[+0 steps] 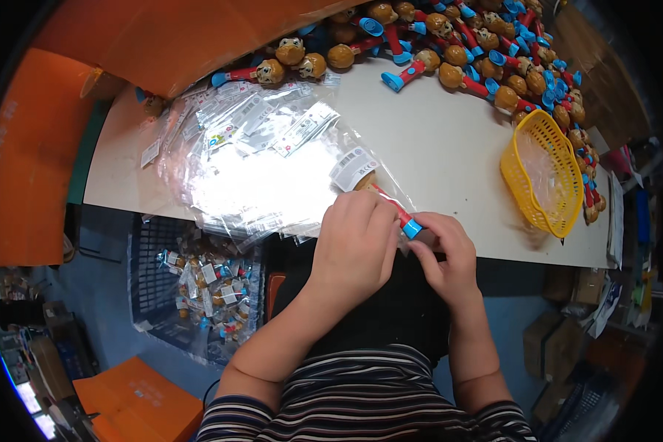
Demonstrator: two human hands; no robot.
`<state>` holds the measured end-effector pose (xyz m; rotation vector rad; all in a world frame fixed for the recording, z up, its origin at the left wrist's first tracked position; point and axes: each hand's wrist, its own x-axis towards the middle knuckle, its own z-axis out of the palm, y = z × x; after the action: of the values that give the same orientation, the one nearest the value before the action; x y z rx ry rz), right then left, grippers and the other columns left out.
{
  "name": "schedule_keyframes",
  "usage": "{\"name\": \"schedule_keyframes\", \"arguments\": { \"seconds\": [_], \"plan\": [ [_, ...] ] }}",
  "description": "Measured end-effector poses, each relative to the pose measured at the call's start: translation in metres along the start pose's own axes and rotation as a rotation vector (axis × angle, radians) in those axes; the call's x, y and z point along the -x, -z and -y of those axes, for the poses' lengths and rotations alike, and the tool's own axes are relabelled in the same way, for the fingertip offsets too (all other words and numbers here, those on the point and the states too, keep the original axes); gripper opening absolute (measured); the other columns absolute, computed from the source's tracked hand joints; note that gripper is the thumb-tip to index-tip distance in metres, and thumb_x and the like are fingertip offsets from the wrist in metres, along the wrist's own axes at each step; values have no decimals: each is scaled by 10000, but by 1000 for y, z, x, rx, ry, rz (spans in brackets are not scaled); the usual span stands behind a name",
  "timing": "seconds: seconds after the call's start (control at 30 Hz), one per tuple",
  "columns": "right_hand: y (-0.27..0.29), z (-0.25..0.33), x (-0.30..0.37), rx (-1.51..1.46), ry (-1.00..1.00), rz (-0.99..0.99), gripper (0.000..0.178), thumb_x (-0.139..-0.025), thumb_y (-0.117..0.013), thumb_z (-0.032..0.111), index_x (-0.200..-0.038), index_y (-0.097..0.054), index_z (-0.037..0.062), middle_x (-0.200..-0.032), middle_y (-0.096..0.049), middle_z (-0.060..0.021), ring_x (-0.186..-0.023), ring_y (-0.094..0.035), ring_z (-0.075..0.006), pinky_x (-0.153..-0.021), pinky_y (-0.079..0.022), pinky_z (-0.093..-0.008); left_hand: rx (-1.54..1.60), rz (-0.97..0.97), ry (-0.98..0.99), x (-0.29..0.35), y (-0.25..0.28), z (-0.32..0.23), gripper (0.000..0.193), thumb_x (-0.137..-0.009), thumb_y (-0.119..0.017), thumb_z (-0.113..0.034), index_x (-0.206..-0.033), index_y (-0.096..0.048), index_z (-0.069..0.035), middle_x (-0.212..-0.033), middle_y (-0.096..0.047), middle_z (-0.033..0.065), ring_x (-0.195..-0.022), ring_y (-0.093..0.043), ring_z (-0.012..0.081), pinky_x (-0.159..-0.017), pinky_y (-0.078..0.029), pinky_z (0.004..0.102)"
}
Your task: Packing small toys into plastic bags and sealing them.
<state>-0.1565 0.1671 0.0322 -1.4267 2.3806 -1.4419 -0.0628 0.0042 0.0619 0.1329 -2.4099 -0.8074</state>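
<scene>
A figure-topped candy dispenser (395,204) with a brown head, red stem and blue foot lies slantwise inside a clear plastic bag at the table's front edge. A white label (353,168) with a barcode covers part of its head end. My left hand (356,239) is closed over the bag beside the stem, its fingertips partly hidden. At the blue foot, the thumb and fingers of my right hand (448,254) pinch the bag's end. Just left of them lies a heap of flat, shiny clear bags (250,173) with labels.
Many loose dispensers (486,44) are piled along the table's far and right sides. A yellow basket (514,173) with clear plastic in it stands at the right. Below the table at left, a blue crate (144,280) holds bagged dispensers. Orange boxes (26,158) border the left.
</scene>
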Motion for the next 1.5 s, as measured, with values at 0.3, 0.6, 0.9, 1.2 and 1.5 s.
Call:
{"name": "schedule_keyframes", "arguments": {
  "seconds": [0.3,0.6,0.9,1.2,1.5],
  "plan": [
    [-17,-8,-21,156,66,-312,345,-677,-753,-25,-978,-605,58,-1285,-507,-152,-1004,-559,-252,-794,-479,-326,0,68,-61,5,-4,-8,177,-777,-681,-51,-930,-596,-23,-914,-551,128,-874,-558,329,-763,-442,419],
    [-41,2,-24,-67,-54,-156,374,-703,-695,-39,-1058,-581,-2,-1209,-593,-170,-1015,-616,-282,-724,-538,-320,-28,69,-45,8,0,-3,173,-779,-668,-51,-933,-596,-22,-931,-544,125,-879,-552,322,-757,-440,413],
    [-51,3,-15,105,-23,-224,393,-680,-754,3,-1035,-585,-19,-1033,-658,-169,-870,-662,-318,-717,-569,-360,39,40,8,14,4,3,169,-772,-663,-31,-927,-596,-21,-916,-553,126,-870,-545,329,-770,-444,419],
    [-49,1,-22,364,129,-205,332,-729,-793,88,-974,-592,-13,-960,-643,-163,-826,-643,-335,-728,-542,-375,124,80,76,21,3,5,151,-784,-661,-7,-915,-588,-28,-888,-545,139,-845,-530,354,-771,-444,413],
    [-33,17,-13,135,60,-162,303,-735,-786,53,-963,-602,-23,-964,-659,-167,-802,-659,-327,-719,-552,-376,830,-293,740,-13,-2,39,640,-919,-691,-199,-1370,-311,47,-1234,-525,213,-998,-608,231,-860,-518,332]
  ]
}}
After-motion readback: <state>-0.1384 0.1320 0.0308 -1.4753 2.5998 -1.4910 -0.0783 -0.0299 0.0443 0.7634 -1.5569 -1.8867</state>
